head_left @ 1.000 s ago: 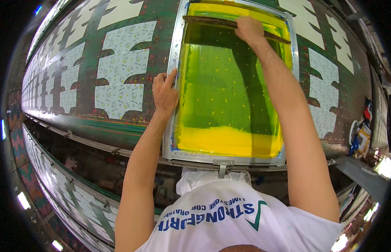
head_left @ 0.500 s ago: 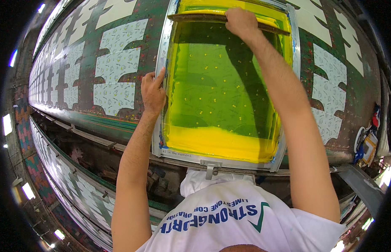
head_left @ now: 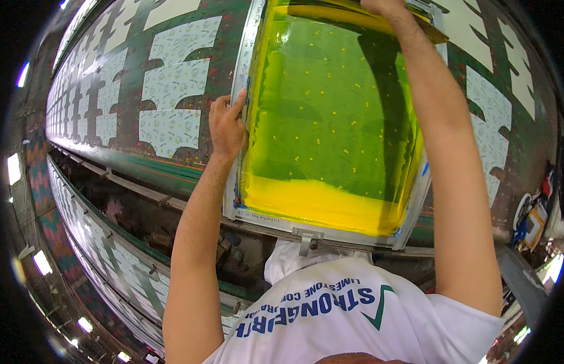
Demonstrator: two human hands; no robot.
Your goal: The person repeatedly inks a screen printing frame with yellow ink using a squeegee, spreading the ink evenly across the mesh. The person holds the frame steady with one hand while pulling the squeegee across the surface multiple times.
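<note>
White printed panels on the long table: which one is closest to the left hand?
The white panel just left of the left hand, in the near row beside the screen frame; every other panel lies farther along the table.

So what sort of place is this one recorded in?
Most likely a textile screen-printing workshop. A metal-framed screen flooded with yellow ink lies on a long printing table lined with patterned white fabric pieces, and the right hand grips a squeegee.

1. The metal-framed printing screen (head_left: 330, 121) lay flat on the table, its mesh green-yellow, with yellow ink pooled along the near edge.
2. The squeegee (head_left: 355, 15) stood at its far end.
</note>
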